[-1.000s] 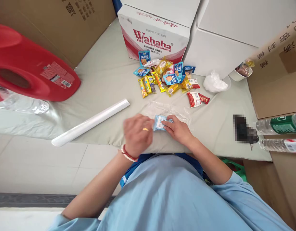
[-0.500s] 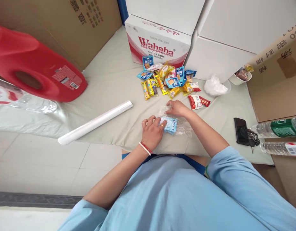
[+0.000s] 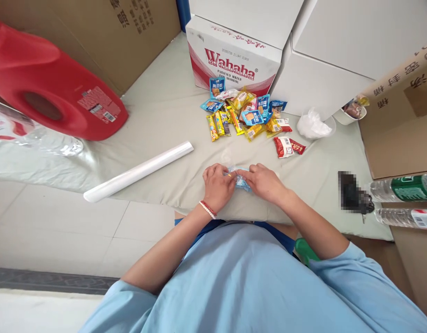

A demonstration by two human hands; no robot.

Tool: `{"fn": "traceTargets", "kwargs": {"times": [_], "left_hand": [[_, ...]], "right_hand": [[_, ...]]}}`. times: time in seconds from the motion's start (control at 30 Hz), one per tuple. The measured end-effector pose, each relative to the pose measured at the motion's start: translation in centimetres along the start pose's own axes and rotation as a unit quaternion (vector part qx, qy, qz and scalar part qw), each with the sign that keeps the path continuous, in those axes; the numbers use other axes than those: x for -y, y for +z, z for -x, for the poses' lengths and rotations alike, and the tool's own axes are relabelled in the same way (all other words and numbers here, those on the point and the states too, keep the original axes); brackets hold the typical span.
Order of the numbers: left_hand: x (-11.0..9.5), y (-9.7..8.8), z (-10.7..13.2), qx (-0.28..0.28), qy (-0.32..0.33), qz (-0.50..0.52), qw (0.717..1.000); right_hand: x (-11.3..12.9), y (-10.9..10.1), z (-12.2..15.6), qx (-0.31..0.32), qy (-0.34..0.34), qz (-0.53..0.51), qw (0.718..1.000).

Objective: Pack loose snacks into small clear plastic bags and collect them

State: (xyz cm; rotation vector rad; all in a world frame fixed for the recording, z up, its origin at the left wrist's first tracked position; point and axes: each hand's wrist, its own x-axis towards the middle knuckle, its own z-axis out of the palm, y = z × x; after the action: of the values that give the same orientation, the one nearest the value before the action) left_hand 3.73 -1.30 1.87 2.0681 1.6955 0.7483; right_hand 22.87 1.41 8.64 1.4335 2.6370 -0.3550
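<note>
A light-blue packet wrapped in clear plastic film lies on the cloth in front of me, partly hidden by my hands. My left hand presses on its left end, fingers closed, a ring on one finger. From the right, my right hand grips the film and packet with curled fingers, its index finger reaching to the left fingertips. Beyond them sits a pile of small wrapped snacks in blue, yellow and red. A long white roll lies to the left of my hands.
Behind the snacks stands a Wahaha carton. A red jug and a clear bottle are at left. At right are a white plastic bag, a tub, keys and two bottles beside a brown carton.
My right hand has come down and toward me from the film's far edge onto the packet, beside my left hand. The film now lies closer around the packet. The view has shifted slightly.
</note>
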Motion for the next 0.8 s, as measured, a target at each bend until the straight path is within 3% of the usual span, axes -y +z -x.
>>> {"fn": "traceTargets", "kwargs": {"times": [0.13,0.23,0.4,0.6,0.67,0.8], "left_hand": [[2.3,0.3,-0.7,-0.045,-0.081,0.115,0.989],[3.1,0.0,-1.8,-0.086,-0.153,0.127,0.976],[3.8,-1.8,-3.1,0.023,-0.194,0.179,0.964],[4.2,-3.3,-2.6,-0.041,-0.243,0.374,0.894],[3.4,-3.1,-2.8,-0.036,-0.235,0.37,0.898],[1.6,-2.5,-3.6,0.033,-0.176,0.277,0.944]], "right_hand": [[1.0,2.2,1.7,0.014,-0.009,0.016,1.0],[1.0,2.9,1.9,0.011,-0.025,0.017,0.999],[0.8,2.5,1.8,0.023,-0.04,0.033,0.998],[1.2,2.4,1.5,0.016,-0.046,0.016,0.999],[1.4,2.3,1.4,0.015,-0.046,0.018,0.999],[1.6,2.1,1.4,0.012,-0.054,0.017,0.998]]}}
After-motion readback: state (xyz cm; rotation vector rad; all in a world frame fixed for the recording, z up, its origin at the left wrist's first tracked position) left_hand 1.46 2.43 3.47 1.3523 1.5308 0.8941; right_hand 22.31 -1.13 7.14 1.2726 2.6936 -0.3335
